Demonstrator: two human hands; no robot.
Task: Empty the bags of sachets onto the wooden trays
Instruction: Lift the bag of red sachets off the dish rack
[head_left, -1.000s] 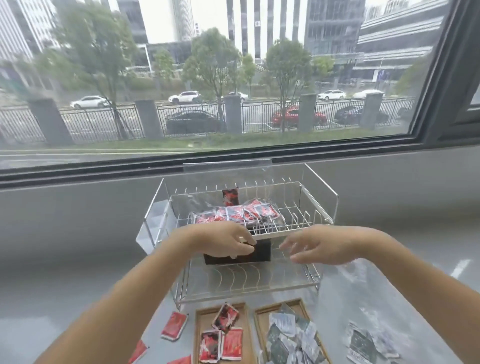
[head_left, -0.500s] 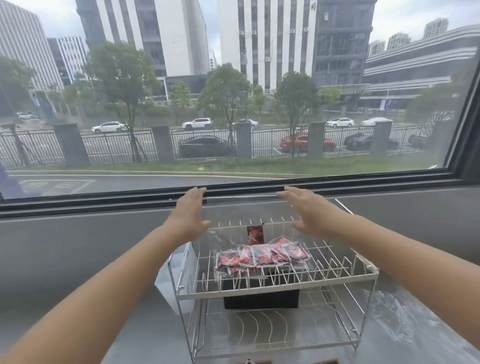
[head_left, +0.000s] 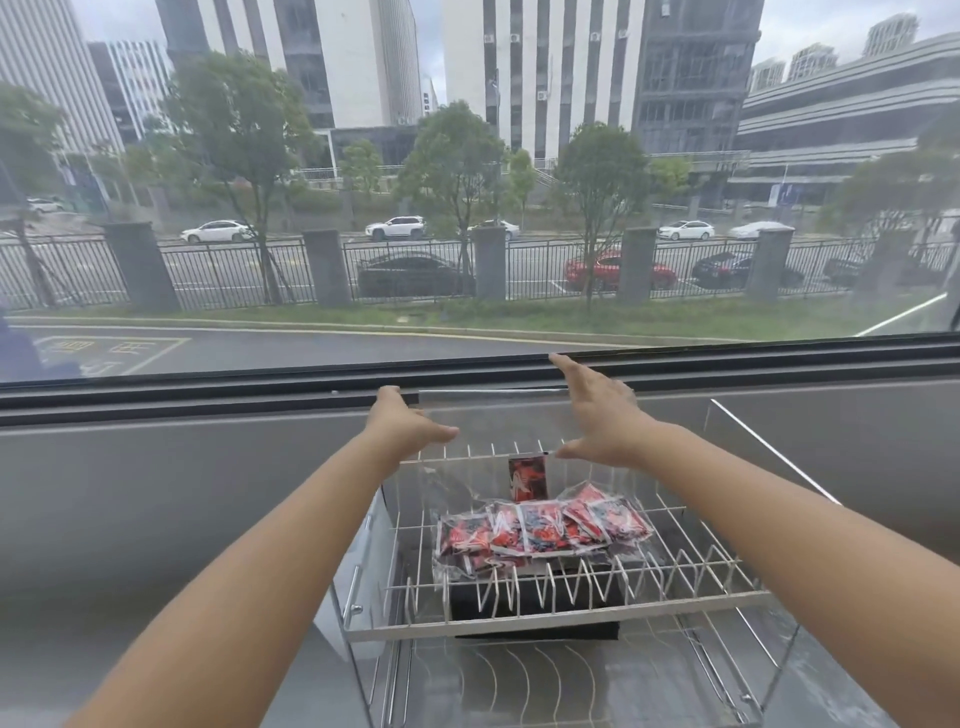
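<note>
Both your arms are stretched out over the two-tier wire rack (head_left: 571, 605) by the window. Your left hand (head_left: 402, 423) sits up at the rack's back left corner, fingers straight and pointing forward, thumb stuck out to the right, and it has hold of nothing. Your right hand (head_left: 597, 410) is spread wide over the back edge, fingertips up by the dark window frame (head_left: 208, 387) and thumb down near the rear wire rail; nothing in it either. Can't really tell if either hand is actually touching the clear panel (head_left: 493, 397) at the back or just hovering.

The clear bag of red sachets (head_left: 540, 527) lies on the top tier, roughly in the middle, well below your hands and not touched. One single red sachet (head_left: 528, 478) stands upright just behind it. There's a black box (head_left: 535, 600) on the lower level underneath the bag. Outside it's street, fence, parked cars.
</note>
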